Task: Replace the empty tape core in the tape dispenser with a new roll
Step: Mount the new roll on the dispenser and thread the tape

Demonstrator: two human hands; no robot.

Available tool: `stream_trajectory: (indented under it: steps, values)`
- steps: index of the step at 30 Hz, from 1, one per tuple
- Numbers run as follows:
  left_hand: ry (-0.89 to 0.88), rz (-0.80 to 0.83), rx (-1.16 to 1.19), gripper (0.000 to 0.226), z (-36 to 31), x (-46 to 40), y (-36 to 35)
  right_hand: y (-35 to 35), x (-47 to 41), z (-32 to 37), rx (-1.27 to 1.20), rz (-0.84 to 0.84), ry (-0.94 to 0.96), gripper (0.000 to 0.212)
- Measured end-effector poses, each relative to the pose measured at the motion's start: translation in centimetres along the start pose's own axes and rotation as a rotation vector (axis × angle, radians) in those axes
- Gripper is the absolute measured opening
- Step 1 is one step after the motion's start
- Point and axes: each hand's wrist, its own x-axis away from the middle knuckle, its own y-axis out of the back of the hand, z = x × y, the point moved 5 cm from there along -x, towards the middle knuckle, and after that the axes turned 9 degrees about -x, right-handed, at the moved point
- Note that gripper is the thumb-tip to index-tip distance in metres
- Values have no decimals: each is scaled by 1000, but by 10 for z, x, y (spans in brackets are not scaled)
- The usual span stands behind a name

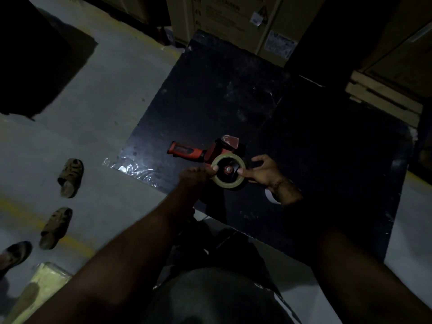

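Both hands pinch the tape roll [228,171]: left hand [195,175] on its left rim, right hand [263,170] on its right. The roll sits on the red dispenser [203,152], lying on the dark desk [233,101].

Red dispenser [211,152] — tan roll [228,171]

Tape roll [228,171] on dispenser [205,152], atop table [233,97]; sandals [63,202] left.
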Motion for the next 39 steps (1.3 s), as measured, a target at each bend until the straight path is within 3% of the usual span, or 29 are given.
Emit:
stream_trajectory:
  steps: [6, 10, 12, 16, 18, 21, 23, 28, 39]
  values:
    - [-31, -31, -95, 19, -4, -1, 3, 1, 0, 1, 3, -3, -2, 81]
    - [-184, -233, -646, 38, -16, 17, 2, -1, 2, 2, 91, -21, 31, 83]
    - [-243, -361, -716, 40, -25, 26, 7, -1, 3, 2, 97, -40, 38, 86]
    - [-616, -512, -890, 31, -53, 23, 26, -2, 10, 7, 35, -51, 96, 91]
    - [-707, -477, -1087, 35, -60, 12, 35, -4, 12, 10, -11, -63, 135, 93]
    - [-603, -290, -1381, 56, -60, -6, 42, -7, 13, 10, -96, -82, 159, 96]
    - [-614, -196, -1470, 55, -58, -15, 45, -9, 13, 8, -165, -94, 158, 99]
    - [-733, -231, -1461, 30, -70, -14, 48, -16, 14, 7, -335, -147, 173, 98]
    - [-747, -125, -1528, 38, -74, -28, 52, -35, 2, 12, -314, -142, 233, 99]
